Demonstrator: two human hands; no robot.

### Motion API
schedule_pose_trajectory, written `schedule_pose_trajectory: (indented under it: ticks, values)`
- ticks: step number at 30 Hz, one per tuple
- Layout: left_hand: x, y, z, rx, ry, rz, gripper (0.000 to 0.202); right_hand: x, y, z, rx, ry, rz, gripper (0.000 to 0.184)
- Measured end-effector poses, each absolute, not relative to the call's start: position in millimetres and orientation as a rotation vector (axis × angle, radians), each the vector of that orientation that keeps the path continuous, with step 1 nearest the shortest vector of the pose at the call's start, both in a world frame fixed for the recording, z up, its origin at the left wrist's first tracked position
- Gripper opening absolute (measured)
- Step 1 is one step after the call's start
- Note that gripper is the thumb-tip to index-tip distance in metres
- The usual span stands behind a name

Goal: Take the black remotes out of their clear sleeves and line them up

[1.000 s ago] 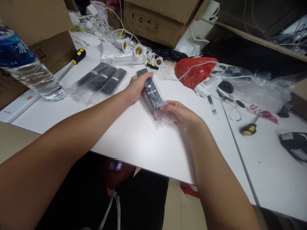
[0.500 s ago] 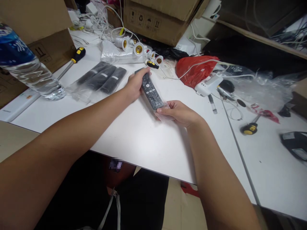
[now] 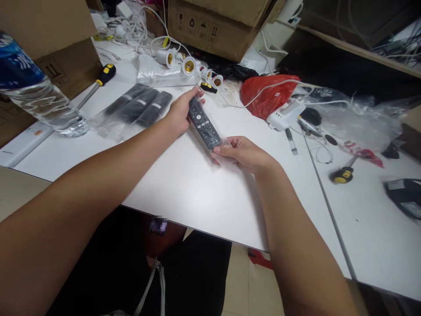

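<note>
A black remote control [image 3: 204, 123] in a clear plastic sleeve is held between my two hands over the white table. My left hand [image 3: 183, 112] is closed around its far end, the thumb lying along the upper edge. At the near end, the fingers of my right hand [image 3: 245, 153] pinch the remote's lower corner and the loose plastic sleeve [image 3: 226, 159]. The remote's buttons face up. Left of my left hand, several dark remotes in clear bags [image 3: 140, 105] lie side by side on the table.
A water bottle [image 3: 42, 90] and a screwdriver [image 3: 98, 83] are at the left. Lamp sockets [image 3: 188, 66], a cardboard box [image 3: 210, 30] and a red plastic bag [image 3: 269, 94] lie along the back. On the right are a white power strip [image 3: 285, 115] and another screwdriver [image 3: 342, 175].
The far end of the remote has shifted slightly left with my left hand. My right hand has barely moved and keeps its pinch.
</note>
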State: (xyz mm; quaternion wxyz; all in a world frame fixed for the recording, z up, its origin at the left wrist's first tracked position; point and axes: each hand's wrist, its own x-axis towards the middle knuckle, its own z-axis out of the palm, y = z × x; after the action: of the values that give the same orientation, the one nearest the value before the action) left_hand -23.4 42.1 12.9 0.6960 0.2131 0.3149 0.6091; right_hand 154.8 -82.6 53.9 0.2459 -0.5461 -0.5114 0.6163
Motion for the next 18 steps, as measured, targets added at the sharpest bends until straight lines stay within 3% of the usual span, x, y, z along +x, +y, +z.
schedule_pose_trajectory:
  ticks: [11,18]
  values:
    - [-17.3,19.0,27.6,0.461,0.493,1.113,0.023,162.0,-76.1,43.4,-1.412,-1.278,1.694,0.027]
    - [-13.7,20.5,26.6,0.366,0.427,1.17,0.028,152.5,-78.6,43.6,-1.378,-1.248,1.767,0.032]
